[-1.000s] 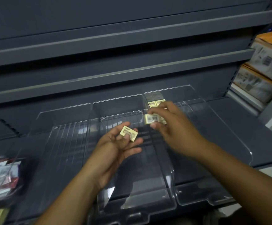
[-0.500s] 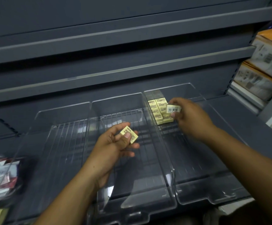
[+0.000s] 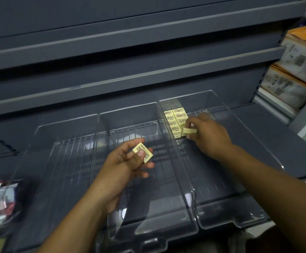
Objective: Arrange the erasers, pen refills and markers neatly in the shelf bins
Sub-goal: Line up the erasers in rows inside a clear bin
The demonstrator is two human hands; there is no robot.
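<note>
Right hand [image 3: 206, 136], swung rightward, fingers [image 3: 190, 122] pinching an eraser [image 3: 189, 131], is adding it to rows [image 3: 174, 118] in the right bin's [image 3: 243, 123] back left corner; left hand [image 3: 121, 168] is pinching another eraser [image 3: 144, 149].

Three clear bins sit side by side: one [image 3: 57, 170] left of the left hand [image 3: 123, 165], one [image 3: 130, 114] beneath it, and one [image 3: 243, 143] beneath the right hand [image 3: 206, 134]. Each of the two hands pinches one cream eraser [image 3: 142, 152] [image 3: 189, 131]. At the right hand's fingertips, laid erasers [image 3: 174, 123] form two columns: four in the left, at least three in the right, with any others hidden. Well right of the right hand are two stacked cardboard boxes [image 3: 303, 53].
</note>
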